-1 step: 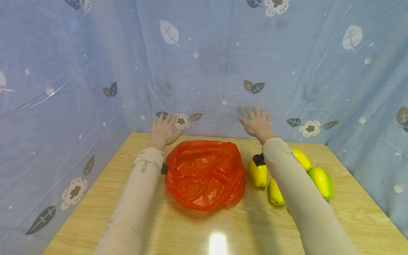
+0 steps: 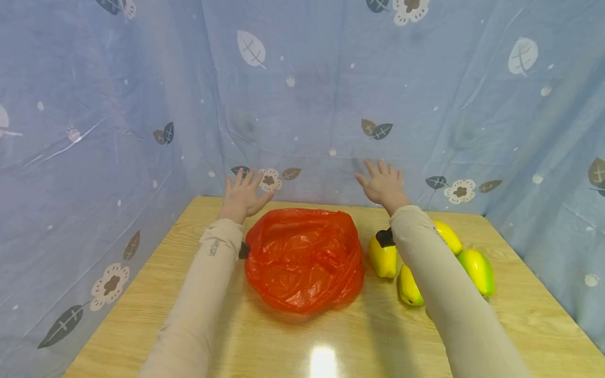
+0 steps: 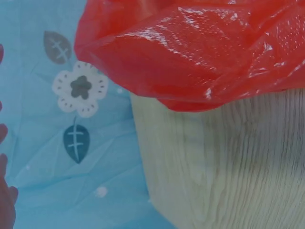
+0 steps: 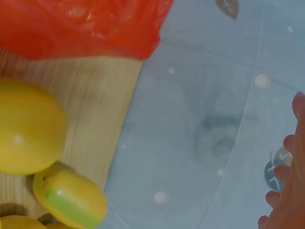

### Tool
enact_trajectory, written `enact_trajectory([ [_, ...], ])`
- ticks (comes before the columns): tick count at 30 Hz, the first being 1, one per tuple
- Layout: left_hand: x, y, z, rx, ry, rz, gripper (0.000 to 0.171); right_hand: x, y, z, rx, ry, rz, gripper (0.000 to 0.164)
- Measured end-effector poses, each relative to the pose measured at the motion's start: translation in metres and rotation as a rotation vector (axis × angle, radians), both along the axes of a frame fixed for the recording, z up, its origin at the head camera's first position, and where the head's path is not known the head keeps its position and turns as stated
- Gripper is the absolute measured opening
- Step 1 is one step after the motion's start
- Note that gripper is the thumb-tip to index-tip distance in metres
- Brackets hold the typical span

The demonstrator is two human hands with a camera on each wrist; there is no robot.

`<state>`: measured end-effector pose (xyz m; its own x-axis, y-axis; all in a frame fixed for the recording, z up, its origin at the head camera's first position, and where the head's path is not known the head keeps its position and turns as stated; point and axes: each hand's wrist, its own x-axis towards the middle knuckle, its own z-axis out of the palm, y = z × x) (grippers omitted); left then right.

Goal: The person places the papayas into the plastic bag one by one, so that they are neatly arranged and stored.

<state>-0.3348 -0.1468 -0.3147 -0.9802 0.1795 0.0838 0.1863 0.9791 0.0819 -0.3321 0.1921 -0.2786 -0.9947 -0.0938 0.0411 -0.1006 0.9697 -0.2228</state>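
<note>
A crumpled red plastic bag (image 2: 304,257) lies on the table between my forearms. My left hand (image 2: 242,198) is raised beyond the bag's left side, fingers straight and spread, holding nothing. Past the bag's right side, my right hand (image 2: 384,186) is held up the same way, also with nothing in it. Several yellow fruits with green patches, mango-like in shape, lie to the right: one fruit (image 2: 384,260) beside the bag, another (image 2: 410,287) nearer me, and a greener one (image 2: 477,270) farther right. My right forearm partly hides the group. Only fingertips show in the left wrist view.
The wooden table (image 2: 269,346) reaches back to a blue curtain (image 2: 307,105) with leaf and flower prints. More curtain hangs along the left and right sides. A bright light reflection shows on the tabletop near the front.
</note>
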Motion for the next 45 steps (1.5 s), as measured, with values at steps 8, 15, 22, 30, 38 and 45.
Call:
enact_trajectory([
  [8, -0.002, 0.002, -0.004, 0.122, 0.050, -0.063, 0.067, 0.002, 0.024, -0.003, -0.193, 0.127, 0.021, 0.062],
  [15, 0.001, -0.001, -0.019, 0.447, 0.107, -0.139, 0.047, 0.007, 0.047, -0.012, -0.637, 0.180, 0.027, 0.063],
  [22, 0.010, -0.003, -0.039, 0.814, 0.003, -0.132, 0.040, 0.019, 0.072, -0.019, -0.864, 0.140, -0.015, 0.067],
  [30, 0.020, -0.003, -0.062, 0.777, -0.075, -0.137, 0.036, 0.038, 0.106, -0.033, -1.109, 0.121, -0.049, 0.064],
  [38, 0.027, -0.004, -0.072, 0.827, -0.078, -0.156, 0.032, 0.064, 0.141, -0.045, -1.300, 0.043, 0.003, 0.068],
  [45, 0.031, -0.009, -0.079, 0.852, -0.096, -0.143, 0.036, 0.083, 0.168, -0.062, -1.715, -0.077, 0.041, 0.034],
])
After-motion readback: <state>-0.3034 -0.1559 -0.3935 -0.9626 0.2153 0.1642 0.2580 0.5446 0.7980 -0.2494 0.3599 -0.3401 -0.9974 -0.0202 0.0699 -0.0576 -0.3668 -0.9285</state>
